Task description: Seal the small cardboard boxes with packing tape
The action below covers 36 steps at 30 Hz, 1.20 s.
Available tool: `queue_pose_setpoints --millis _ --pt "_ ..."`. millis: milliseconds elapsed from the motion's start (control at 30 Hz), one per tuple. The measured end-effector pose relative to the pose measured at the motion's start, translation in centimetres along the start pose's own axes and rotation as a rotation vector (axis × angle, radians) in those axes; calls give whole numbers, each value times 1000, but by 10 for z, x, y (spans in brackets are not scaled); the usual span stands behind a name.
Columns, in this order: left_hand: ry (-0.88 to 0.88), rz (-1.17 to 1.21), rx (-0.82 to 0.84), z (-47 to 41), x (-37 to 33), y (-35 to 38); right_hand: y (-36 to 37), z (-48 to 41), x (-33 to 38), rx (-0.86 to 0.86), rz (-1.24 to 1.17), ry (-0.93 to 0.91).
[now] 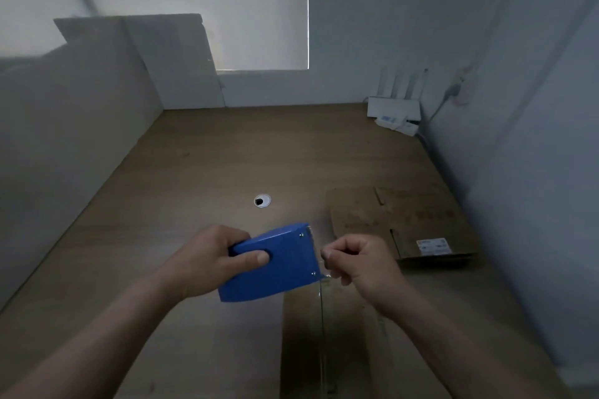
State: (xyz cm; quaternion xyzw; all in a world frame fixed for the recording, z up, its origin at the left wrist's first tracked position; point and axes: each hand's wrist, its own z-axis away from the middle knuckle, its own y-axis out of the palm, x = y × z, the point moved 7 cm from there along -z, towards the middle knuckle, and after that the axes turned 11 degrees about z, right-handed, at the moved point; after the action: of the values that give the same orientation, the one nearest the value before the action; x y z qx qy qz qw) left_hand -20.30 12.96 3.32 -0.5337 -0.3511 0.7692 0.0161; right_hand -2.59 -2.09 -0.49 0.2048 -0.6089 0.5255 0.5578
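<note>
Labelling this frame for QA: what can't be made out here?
Head view only:
- tape roll: hidden inside the blue dispenser held by the left hand.
- tape: its end is covered by the right hand, fingers curled.
- cardboard box: cut off by the bottom edge.
- label on the flattened carton: print too small and dim.

Head cam looks fwd & down at desk (pixel 201 152) (close)

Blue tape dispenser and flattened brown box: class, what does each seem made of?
Blue tape dispenser: probably hard plastic or painted metal; smooth matt faces, screws at its front edge. Flattened brown box: cardboard; dull brown, folded flaps, white label.
</note>
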Motion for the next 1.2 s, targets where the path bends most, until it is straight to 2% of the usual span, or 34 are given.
queue_pose_setpoints --millis 167,333,600,833,967,1000,1133,1200 --pt "-111 11 -30 -11 44 -28 -48 4 -48 -250 -170 246" --pt "-250 -27 38 -22 82 -34 -32 6 -76 -287 -144 398" --pt "-337 -117 75 -26 104 -27 -1 6 -105 -399 -90 437" --pt "-363 -33 71 -29 119 -12 1 2 -116 -443 4 468" --pt "-387 -46 56 -28 122 5 7 5 -134 -433 -207 586" --pt "-386 -52 48 -29 122 10 6 6 -136 -456 -196 603" --pt "-387 -81 16 -35 119 22 -5 13 -119 -500 168 627" --pt "-399 -87 15 -34 124 25 -10 19 -95 -546 337 490"
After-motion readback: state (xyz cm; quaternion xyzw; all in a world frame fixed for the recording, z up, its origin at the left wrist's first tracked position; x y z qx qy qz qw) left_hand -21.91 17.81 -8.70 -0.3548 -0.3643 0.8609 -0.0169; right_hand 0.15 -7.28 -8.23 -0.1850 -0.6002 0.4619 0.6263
